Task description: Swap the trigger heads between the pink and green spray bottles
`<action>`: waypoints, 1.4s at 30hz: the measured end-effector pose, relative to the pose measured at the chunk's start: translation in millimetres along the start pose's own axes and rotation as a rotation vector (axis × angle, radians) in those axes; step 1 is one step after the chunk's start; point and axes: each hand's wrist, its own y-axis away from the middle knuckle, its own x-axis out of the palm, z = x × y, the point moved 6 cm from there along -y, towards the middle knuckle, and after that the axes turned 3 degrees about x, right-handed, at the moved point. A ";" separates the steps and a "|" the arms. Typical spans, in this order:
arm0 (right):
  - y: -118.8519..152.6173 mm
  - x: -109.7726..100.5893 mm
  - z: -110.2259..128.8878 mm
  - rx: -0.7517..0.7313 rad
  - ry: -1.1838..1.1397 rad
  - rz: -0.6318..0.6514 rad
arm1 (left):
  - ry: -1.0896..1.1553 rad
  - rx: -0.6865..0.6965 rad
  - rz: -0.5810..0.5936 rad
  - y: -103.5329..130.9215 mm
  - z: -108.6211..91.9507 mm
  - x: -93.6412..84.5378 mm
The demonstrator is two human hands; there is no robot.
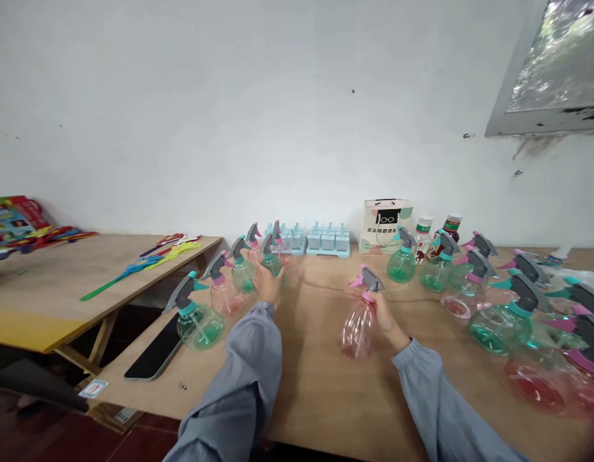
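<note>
My right hand [381, 311] is wrapped round the neck of a pink spray bottle [358, 330] with a grey and pink trigger head, which tilts slightly over the middle of the table [321, 398]. Further left, my left hand [267, 279] reaches to a green spray bottle [271, 262] in the left group; its fingers look spread beside the bottle. Near that hand stand another green bottle [243, 273], a pink bottle [224, 296] and, closer to me, a green bottle [201, 326] with a turquoise and grey head.
Several green and pink spray bottles [499, 327] crowd the right side. Along the wall are light blue moulds [328, 240], a paper bag [381, 240] and two labelled bottles [423, 239]. A phone [155, 350] lies front left. Another table [51, 289] holds colourful items.
</note>
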 end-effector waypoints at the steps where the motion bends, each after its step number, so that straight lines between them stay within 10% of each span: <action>1: 0.6 2.7 -0.6 0.062 -0.085 0.079 | -0.069 -0.040 0.028 -1.2 4.5 2.3; 9: 15.6 18.8 8.4 0.213 -0.185 0.363 | -0.157 -0.027 0.062 49.4 -4.4 8.9; 17: 10.2 6.8 2.7 0.067 -0.138 0.192 | -0.015 0.064 0.153 110.0 -27.8 21.3; 42: 14.9 8.4 1.4 0.061 -0.119 0.239 | 0.165 0.118 0.272 115.1 -23.5 33.7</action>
